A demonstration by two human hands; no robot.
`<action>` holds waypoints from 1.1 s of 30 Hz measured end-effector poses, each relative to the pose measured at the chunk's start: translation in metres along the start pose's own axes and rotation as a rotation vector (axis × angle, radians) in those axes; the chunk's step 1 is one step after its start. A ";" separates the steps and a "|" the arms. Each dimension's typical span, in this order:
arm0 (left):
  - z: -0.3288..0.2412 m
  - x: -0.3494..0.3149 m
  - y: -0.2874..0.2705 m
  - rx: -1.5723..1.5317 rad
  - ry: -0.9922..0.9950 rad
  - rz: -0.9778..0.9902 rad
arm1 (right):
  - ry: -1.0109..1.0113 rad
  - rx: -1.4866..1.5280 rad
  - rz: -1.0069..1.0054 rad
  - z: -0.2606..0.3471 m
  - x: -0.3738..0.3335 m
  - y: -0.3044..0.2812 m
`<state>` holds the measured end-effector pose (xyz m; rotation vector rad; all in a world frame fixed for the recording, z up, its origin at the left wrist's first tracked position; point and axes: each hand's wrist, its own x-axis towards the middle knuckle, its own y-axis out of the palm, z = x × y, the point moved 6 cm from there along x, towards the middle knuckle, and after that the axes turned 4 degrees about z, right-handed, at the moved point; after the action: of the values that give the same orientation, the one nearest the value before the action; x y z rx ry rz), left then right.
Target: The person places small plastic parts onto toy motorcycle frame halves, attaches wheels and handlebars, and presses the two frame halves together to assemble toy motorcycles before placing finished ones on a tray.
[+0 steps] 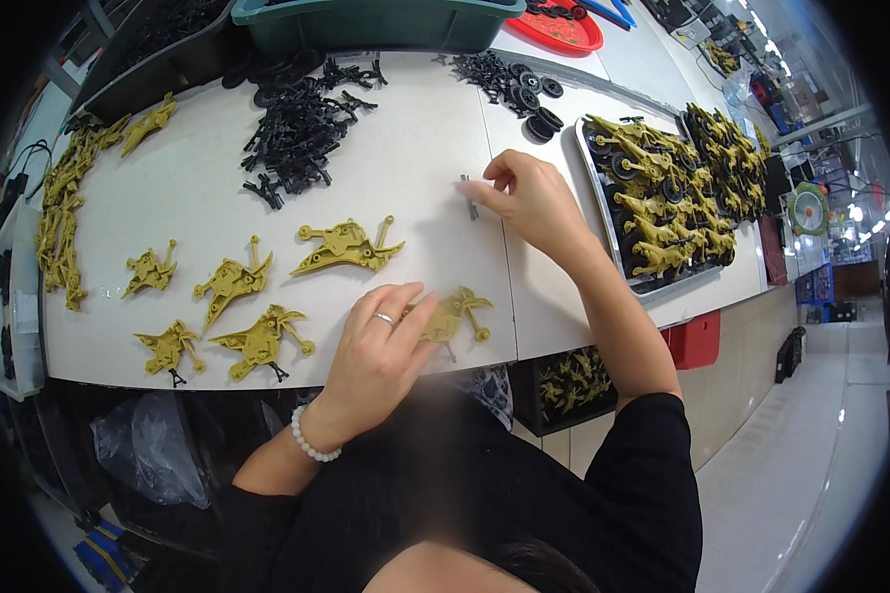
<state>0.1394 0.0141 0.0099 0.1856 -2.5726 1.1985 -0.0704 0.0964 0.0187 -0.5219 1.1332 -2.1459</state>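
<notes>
My left hand (381, 336), with a ring and a white bead bracelet, is closed on the left end of a yellow toy motorcycle body half (457, 312) near the table's front edge. Its fingers hide part of that piece, which is blurred. Farther right and back, my right hand (534, 203) pinches a small black plastic part (471, 198) between thumb and fingers. Left of my left hand lie several yellow halves, among them a large one (346, 245) and one (265, 341) with a black stub showing at its lower edge.
A heap of black plastic parts (292, 143) lies at the back, black toy wheels (529, 94) right of it. On the right, a metal tray (603, 188) carries assembled yellow toy motorcycles (663, 198). A yellow pile (61, 217) lines the left; a green bin (376, 28) stands behind.
</notes>
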 end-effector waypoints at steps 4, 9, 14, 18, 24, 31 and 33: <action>0.006 -0.002 0.002 -0.038 -0.026 -0.050 | 0.002 -0.084 0.177 0.014 0.004 0.013; 0.005 -0.001 -0.001 -0.058 -0.013 -0.033 | -0.254 -0.201 0.106 0.018 -0.011 0.010; 0.009 0.000 0.001 -0.068 -0.040 -0.019 | -0.375 -0.221 0.004 0.018 -0.038 0.007; 0.011 -0.001 0.002 -0.108 -0.051 -0.006 | -0.389 -0.323 -0.062 0.009 -0.045 0.003; 0.012 -0.001 0.003 -0.121 -0.076 -0.008 | -0.300 -0.003 0.045 0.005 -0.050 0.006; 0.012 0.001 0.002 -0.124 -0.082 -0.011 | -0.420 -0.123 0.000 0.004 -0.048 0.005; 0.013 0.001 0.002 -0.122 -0.078 -0.011 | -0.288 0.043 0.103 0.006 -0.051 0.005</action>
<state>0.1357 0.0056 0.0012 0.2238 -2.6985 1.0461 -0.0283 0.1269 0.0161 -0.7112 0.9311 -1.9283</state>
